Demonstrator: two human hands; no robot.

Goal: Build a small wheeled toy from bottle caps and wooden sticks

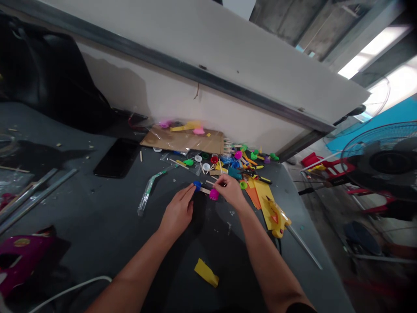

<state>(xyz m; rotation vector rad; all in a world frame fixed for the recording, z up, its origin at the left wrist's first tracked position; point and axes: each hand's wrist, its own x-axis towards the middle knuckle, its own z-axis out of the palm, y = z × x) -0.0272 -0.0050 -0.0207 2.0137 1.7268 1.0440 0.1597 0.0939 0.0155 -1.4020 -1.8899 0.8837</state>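
Note:
A flat wooden stick [205,190] lies between a blue bottle cap [197,186] and a magenta bottle cap [213,194] on the dark table. My left hand [178,208] has its fingers pressed together, with the fingertips gripping the blue cap. Just above the magenta cap, my right hand [229,191] is closed in a pinch. A thin pale stick [210,182] reaches to its fingertips, but what sits between them is too small to make out.
Behind my hands are scattered coloured caps and sticks, and cardboard [182,140]. A yellow glue gun [277,219] lies right, on yellow sheets [263,195]. Leftward are a black phone [116,158] and a bent plastic-wrapped straw [148,191]. A yellow scrap [206,273] lies in front.

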